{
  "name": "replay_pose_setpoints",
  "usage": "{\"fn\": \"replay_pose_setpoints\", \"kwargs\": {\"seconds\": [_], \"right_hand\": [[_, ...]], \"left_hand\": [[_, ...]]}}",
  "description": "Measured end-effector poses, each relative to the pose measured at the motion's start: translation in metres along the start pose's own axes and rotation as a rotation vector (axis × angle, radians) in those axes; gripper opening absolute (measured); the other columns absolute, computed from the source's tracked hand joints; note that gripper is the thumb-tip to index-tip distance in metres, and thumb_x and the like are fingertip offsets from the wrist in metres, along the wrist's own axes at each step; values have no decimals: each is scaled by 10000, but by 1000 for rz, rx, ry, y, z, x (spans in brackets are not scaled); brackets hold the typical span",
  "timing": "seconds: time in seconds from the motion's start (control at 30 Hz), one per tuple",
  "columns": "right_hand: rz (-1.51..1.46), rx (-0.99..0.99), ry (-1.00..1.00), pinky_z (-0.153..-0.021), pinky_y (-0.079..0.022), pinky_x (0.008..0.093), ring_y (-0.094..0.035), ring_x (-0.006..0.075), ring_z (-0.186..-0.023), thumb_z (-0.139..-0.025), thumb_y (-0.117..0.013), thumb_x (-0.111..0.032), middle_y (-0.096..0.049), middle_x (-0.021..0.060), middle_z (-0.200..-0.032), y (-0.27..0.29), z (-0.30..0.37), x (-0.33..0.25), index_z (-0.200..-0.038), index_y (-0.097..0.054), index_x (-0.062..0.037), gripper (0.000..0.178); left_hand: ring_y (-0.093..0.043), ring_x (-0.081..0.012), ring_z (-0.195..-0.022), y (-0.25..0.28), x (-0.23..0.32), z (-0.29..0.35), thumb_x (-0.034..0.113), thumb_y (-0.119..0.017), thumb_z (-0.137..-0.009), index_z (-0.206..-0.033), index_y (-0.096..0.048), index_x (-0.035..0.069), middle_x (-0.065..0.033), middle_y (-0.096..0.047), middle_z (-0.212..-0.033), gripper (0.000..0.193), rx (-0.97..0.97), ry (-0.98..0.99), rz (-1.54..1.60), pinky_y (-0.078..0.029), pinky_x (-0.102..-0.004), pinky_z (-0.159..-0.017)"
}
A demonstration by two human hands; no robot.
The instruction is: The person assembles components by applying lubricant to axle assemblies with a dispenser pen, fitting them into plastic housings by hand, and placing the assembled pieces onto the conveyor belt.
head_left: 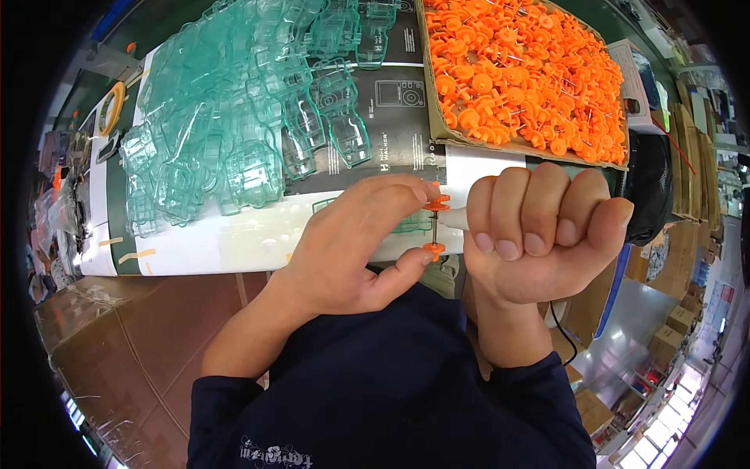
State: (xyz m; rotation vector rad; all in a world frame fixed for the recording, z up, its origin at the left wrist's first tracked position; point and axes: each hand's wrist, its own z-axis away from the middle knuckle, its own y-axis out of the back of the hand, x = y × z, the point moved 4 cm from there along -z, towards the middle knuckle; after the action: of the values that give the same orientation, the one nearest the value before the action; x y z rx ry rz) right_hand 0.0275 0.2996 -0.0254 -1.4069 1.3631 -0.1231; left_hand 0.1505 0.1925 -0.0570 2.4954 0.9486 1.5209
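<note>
Between the thumb and fingertips of my left hand is a small metal axle with orange plastic wheels, held upright over the table's near edge. One orange piece sits at each end, and the thin metal pin shows between them. My right hand is curled into a fist around something white. Only its white pointed nozzle sticks out, reaching to the pin or just short of it; I cannot tell if they touch. The rest of that white thing is hidden by my fingers. Behind my left hand lies a clear green plastic shell, partly covered.
Many clear green plastic shells are heaped at the left and back of the table. At the back right, a cardboard box is full of orange wheel pieces. A black bag and a yellow tape roll flank the work area.
</note>
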Motion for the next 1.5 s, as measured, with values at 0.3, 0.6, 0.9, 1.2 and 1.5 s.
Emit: {"fn": "replay_pose_setpoints", "kwargs": {"seconds": [0.3,0.6,0.9,1.2,1.5], "right_hand": [[-15,93,26,-414,-329,289,-352,118,-429,-1113,-360,-440,-383,-1,-549,17,0,-12,-741,-384,-160,466],[112,201,-51,-413,-338,286,-355,108,-424,-1106,-365,-422,-392,-20,-548,33,16,0,-725,-393,-169,458],[329,59,64,-417,-325,282,-348,116,-429,-1099,-384,-401,-389,-14,-547,29,15,31,-709,-376,-172,452],[210,73,-9,-429,-349,289,-368,139,-469,-1057,-429,-223,-404,34,-569,31,12,35,-743,-410,-106,336],[396,121,34,-403,-308,272,-331,105,-414,-1097,-394,-394,-383,-14,-543,24,8,30,-708,-369,-170,449]], "left_hand": [[-661,-285,-1059,-7,-6,9,12,-760,-756,-1279,-568,10,-120,-671,-1238,558,-22,113,-98,-537,-357,-907],[-643,-256,-1055,-16,-17,10,35,-768,-743,-1265,-592,53,-56,-683,-1174,551,-40,90,-328,-483,-370,-962],[-645,-252,-1041,-12,-16,8,54,-775,-741,-1238,-603,49,-41,-701,-1143,525,-94,140,-326,-458,-379,-996],[-657,-229,-1010,-13,-21,13,69,-779,-757,-1219,-607,48,-27,-715,-1161,493,-59,102,-346,-449,-382,-1023],[-664,-204,-990,-12,-20,10,80,-771,-773,-1207,-610,49,-7,-718,-1155,464,-59,142,-325,-445,-380,-1032]]}}
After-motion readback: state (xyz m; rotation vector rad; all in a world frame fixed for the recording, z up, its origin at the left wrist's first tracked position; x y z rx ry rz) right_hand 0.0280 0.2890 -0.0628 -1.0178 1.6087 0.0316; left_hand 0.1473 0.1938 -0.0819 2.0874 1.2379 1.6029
